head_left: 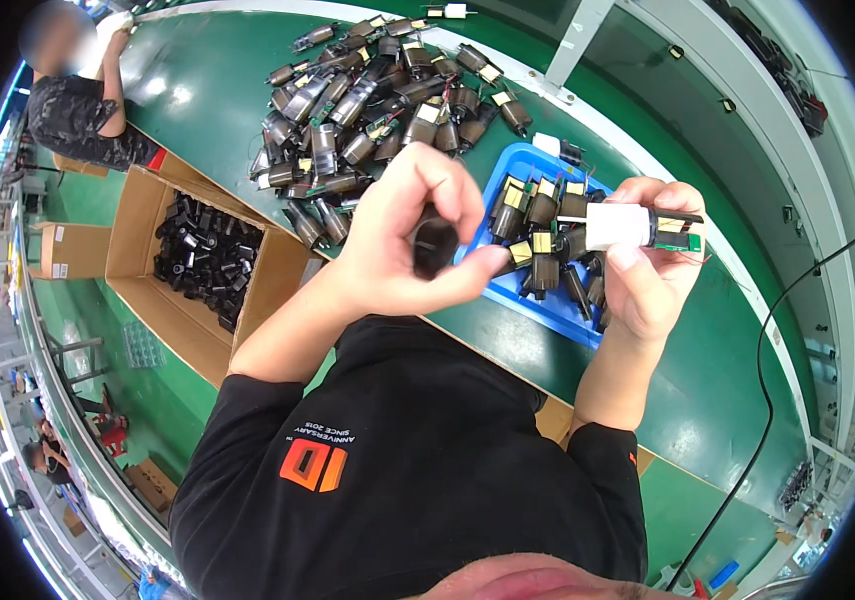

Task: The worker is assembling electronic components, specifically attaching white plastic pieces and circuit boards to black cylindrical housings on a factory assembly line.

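My left hand [393, 235] is curled round a short black tube [435, 247], whose dark round end faces up between the fingers and thumb. My right hand [653, 280] pinches a small cylindrical assembly with a white end piece [616, 226], a dark body and a green circuit board [686, 242] at its far-right end. The two held pieces are apart, with the white end toward my left hand. Under and between my hands stands a blue tray [516, 160] filled with smoky translucent cylinders [544, 205] bearing yellow pads. My right hand partly covers the tray.
A large heap of similar smoky cylinders [348, 105] lies on the green table [213, 120]. To the left, an open cardboard box [133, 245] holds many black tubes [210, 255]. A black cable [770, 385] hangs at the right. Another person [78, 115] works at the far left.
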`<state>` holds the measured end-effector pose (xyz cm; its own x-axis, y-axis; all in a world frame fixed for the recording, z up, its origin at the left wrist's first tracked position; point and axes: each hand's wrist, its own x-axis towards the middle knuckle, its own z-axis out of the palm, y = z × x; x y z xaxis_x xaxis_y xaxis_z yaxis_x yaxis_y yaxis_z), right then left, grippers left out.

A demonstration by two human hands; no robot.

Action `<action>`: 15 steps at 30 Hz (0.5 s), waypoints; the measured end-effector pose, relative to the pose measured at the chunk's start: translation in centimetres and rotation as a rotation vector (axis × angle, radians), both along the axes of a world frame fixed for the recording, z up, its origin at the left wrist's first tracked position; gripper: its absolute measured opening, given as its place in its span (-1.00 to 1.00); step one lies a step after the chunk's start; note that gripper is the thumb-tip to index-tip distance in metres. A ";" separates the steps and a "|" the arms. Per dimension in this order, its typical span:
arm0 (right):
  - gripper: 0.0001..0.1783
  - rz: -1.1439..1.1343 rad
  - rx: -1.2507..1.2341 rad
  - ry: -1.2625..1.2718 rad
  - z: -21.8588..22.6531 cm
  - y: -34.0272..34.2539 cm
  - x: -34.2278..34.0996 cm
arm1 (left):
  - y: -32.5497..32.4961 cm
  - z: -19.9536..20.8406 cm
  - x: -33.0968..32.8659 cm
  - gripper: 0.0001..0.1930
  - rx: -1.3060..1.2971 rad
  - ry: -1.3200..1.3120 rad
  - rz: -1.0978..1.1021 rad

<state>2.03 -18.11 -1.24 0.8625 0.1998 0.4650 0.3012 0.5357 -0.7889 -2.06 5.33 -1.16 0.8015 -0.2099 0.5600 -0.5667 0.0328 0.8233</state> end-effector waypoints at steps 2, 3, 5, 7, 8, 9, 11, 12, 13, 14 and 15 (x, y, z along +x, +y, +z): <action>-0.40 0.026 0.027 0.017 0.4 0.0 -0.6 | -0.5 0.8 0.6 -0.48 0.153 0.074 0.012; -0.39 0.008 -0.011 0.032 0.6 0.2 -1.0 | -0.5 0.7 0.9 -0.47 0.157 0.079 -0.021; -0.39 -0.052 -0.111 -0.012 0.5 0.4 -1.3 | -0.6 0.6 1.2 -0.46 0.159 0.085 -0.060; -0.41 -0.125 -0.169 -0.002 0.9 0.5 -1.8 | -0.4 0.6 1.4 -0.45 0.188 0.084 -0.125; -0.44 -0.189 -0.222 0.005 1.1 0.7 -2.0 | -0.4 0.4 1.4 -0.45 0.185 0.084 -0.128; -0.47 -0.211 -0.258 0.005 1.3 1.0 -2.2 | -0.4 0.3 1.4 -0.44 0.200 0.103 -0.134; -0.52 -0.216 -0.331 -0.015 1.2 1.1 -2.1 | -0.4 0.3 1.1 -0.47 0.218 0.107 -0.116; -0.55 -0.209 -0.395 -0.053 1.1 0.9 -1.8 | -0.2 0.4 1.3 -0.47 0.213 0.106 -0.119; -0.55 -0.210 -0.400 -0.054 1.1 0.8 -1.8 | 0.0 0.5 1.6 -0.51 0.301 0.018 -0.088; -0.57 -0.200 -0.427 -0.047 1.2 0.7 -1.7 | 0.1 0.7 1.8 -0.54 0.388 -0.069 -0.057; -0.60 -0.189 -0.454 -0.041 1.3 0.6 -1.7 | 0.0 0.9 1.7 -0.57 0.391 -0.058 -0.040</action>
<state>0.35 -17.48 0.02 0.8860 0.2320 0.4015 0.3956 0.0735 -0.9155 -0.34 5.35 -0.30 0.7580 -0.4466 0.4753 -0.6169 -0.2543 0.7449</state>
